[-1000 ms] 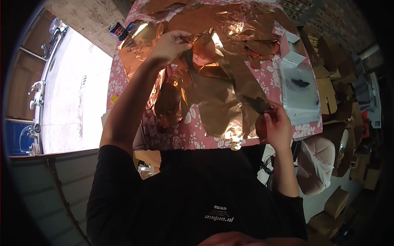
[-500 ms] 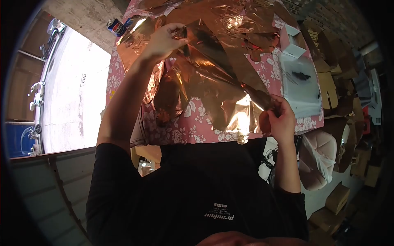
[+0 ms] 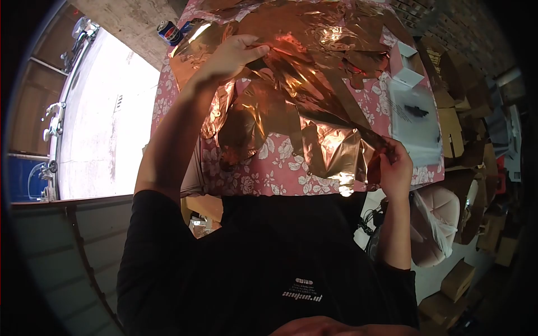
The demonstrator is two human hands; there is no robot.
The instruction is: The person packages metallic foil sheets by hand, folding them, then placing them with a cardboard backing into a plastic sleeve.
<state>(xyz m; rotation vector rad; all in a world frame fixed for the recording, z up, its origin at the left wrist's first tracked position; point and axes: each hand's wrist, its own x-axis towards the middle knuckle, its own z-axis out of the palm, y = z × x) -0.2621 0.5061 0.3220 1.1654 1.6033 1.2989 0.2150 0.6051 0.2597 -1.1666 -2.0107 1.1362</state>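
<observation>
Pinching the coppery foil (image 3: 320, 103) with your left hand (image 3: 241, 55) at one end, right hand (image 3: 397, 167) at the other, pull gently; it could tear.

Your left hand (image 3: 238, 55) and right hand (image 3: 395, 167) pinch the foil (image 3: 333, 147); left of it sits a can (image 3: 169, 33), right a box (image 3: 406, 66).

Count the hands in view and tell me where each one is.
2: the left hand pinches the copper-coloured foil toward the far side; the right hand grips it nearer the body, lower right. No other hands show.
</observation>
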